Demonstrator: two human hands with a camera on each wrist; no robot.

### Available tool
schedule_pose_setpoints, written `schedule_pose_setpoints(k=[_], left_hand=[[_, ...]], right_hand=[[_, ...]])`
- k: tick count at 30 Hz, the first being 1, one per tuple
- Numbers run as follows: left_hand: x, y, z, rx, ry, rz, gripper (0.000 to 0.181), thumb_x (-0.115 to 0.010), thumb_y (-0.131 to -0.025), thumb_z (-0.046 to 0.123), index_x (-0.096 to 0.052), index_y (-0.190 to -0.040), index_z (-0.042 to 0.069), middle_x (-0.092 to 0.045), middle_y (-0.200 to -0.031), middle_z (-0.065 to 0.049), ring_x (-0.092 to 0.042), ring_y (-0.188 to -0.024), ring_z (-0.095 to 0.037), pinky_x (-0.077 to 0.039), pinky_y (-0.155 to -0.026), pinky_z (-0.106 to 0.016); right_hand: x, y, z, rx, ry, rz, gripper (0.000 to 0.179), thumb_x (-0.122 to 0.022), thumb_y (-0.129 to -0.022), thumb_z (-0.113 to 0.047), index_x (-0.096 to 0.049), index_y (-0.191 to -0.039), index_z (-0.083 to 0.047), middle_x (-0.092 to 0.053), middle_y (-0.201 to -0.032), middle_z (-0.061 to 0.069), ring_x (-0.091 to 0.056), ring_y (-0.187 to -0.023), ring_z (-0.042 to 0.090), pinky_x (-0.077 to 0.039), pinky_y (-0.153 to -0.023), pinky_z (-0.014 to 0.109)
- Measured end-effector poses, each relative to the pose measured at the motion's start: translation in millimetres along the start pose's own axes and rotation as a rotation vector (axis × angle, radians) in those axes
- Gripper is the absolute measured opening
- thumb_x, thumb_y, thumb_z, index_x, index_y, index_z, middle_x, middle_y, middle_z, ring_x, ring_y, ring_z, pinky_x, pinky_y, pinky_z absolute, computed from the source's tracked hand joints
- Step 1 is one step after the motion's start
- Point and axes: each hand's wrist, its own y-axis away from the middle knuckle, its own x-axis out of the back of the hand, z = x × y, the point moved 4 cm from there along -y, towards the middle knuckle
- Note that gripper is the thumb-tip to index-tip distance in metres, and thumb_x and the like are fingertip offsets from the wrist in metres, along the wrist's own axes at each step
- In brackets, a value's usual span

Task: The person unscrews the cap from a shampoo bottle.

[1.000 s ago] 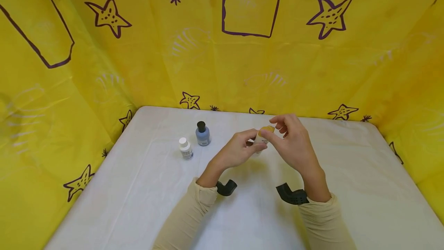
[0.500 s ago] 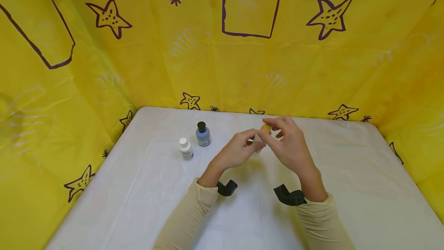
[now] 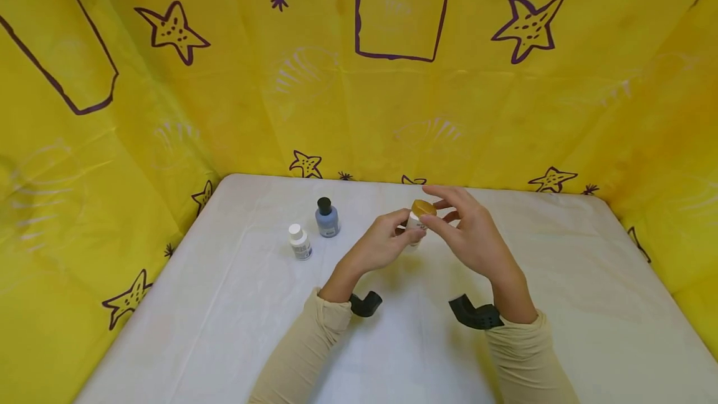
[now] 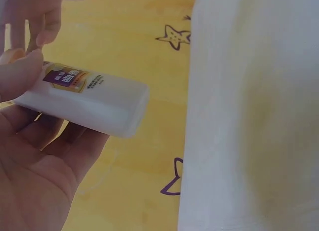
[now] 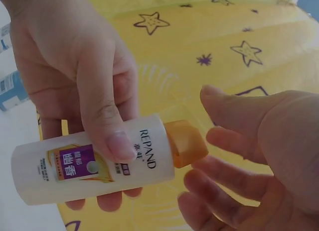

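My left hand (image 3: 381, 243) holds a small white plastic bottle (image 5: 154, 156) above the table, thumb on its front and fingers behind. The label reads REPAND, with a purple panel. An orange cap (image 5: 187, 143) sits on its top end, tilted toward my right hand (image 3: 473, 232). Around the cap, the fingers of that hand are spread and loosely bent. In the right wrist view its thumb stands apart from the cap; whether a fingertip touches it I cannot tell. From the left wrist side, the bottle's rounded base shows, with the cap mostly hidden behind the left thumb.
Left of my hands, a blue bottle with a black cap (image 3: 327, 220) and a smaller white bottle (image 3: 300, 243) stand upright on the white table (image 3: 224, 329). Yellow cloth (image 3: 359, 111) with starfish drawings rises behind and at both sides. Black wrist mounts (image 3: 477, 313) jut inward.
The right fingers closed in around the cap half a second ago, then spread away from it again. The bottle has shifted slightly left, and the cap shows more fully. The standing bottles stay in place.
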Motion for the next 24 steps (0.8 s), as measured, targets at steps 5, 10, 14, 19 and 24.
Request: schedule_pose_setpoints(k=[5, 10, 14, 19, 24], left_hand=[[-1.5, -0.3, -2.2, 0.013, -0.015, -0.023, 0.019, -0.064, -0.101, 0.033, -0.06, -0.095, 0.015, -0.064, -0.097, 0.0, -0.065, -0.091, -0.023, -0.051, -0.075, -0.024], [-2.7, -1.3, -2.4, 0.006, -0.03, -0.024, 0.019, -0.066, -0.1, 0.032, -0.06, -0.093, 0.016, -0.065, -0.099, 0.0, -0.064, -0.089, -0.016, -0.052, -0.076, -0.024], [-4.4, -2.2, -3.9, 0.016, -0.012, -0.034, 0.022, -0.064, -0.101, 0.032, -0.059, -0.09, 0.014, -0.069, -0.101, -0.001, -0.067, -0.09, -0.027, -0.048, -0.07, -0.023], [-4.8, -1.9, -4.6, 0.026, 0.001, -0.048, 0.022, -0.063, -0.102, 0.032, -0.059, -0.09, 0.014, -0.07, -0.103, -0.003, -0.067, -0.095, -0.037, -0.048, -0.07, -0.024], [-4.6, -1.8, -5.7, 0.039, 0.013, -0.048, 0.018, -0.063, -0.102, 0.029, -0.061, -0.096, 0.013, -0.068, -0.102, -0.004, -0.067, -0.093, -0.033, -0.05, -0.073, -0.025]], right_hand=[[-0.8, -1.1, 3.5, -0.049, 0.038, 0.025, 0.041, -0.078, -0.091, -0.019, -0.068, -0.13, -0.01, -0.066, -0.119, 0.011, -0.062, -0.103, 0.028, -0.055, -0.079, 0.033], [-4.2, -2.4, 5.7, -0.05, 0.08, 0.045, 0.03, -0.08, -0.089, -0.019, -0.075, -0.116, -0.01, -0.066, -0.101, 0.007, -0.058, -0.091, 0.018, -0.052, -0.075, 0.029], [-4.9, -2.4, 4.9, -0.013, 0.085, 0.043, 0.026, -0.078, -0.09, -0.015, -0.076, -0.115, -0.01, -0.067, -0.102, 0.005, -0.055, -0.085, 0.014, -0.049, -0.07, 0.024], [-5.5, -2.1, 3.8, 0.032, 0.08, -0.005, 0.026, -0.074, -0.092, -0.009, -0.076, -0.118, -0.012, -0.069, -0.112, 0.005, -0.058, -0.091, 0.016, -0.047, -0.07, 0.024], [-5.2, -0.9, 2.2, 0.054, 0.061, -0.067, 0.029, -0.071, -0.094, -0.004, -0.075, -0.122, -0.012, -0.069, -0.123, 0.004, -0.06, -0.107, 0.022, -0.05, -0.076, 0.029]])
